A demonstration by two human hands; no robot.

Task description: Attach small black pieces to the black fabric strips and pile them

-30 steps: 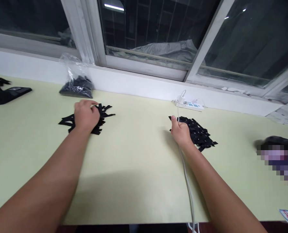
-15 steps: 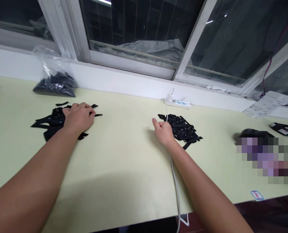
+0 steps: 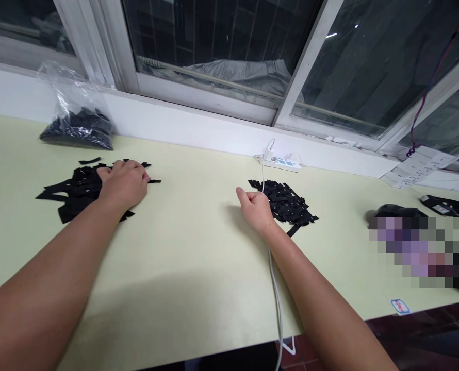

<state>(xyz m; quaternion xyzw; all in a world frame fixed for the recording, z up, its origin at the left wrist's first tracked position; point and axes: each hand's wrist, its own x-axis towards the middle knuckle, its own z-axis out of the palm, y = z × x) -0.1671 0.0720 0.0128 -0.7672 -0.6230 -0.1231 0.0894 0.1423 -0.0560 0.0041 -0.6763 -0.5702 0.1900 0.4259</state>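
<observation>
Black strips (image 3: pixel 75 188) sit in two piles either side of the white cable (image 3: pixel 276 293): our left hand (image 3: pixel 123 183) lies loosely curled on one, our right hand (image 3: pixel 257 210) curls at the other pile (image 3: pixel 287 202); can't tell if either's grabbed anything. Sorting looks barely started.

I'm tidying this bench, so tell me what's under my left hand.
The left hand lies palm down on a loose pile of black strips, which spread out on the table beyond it. The strips under the palm are covered.
</observation>
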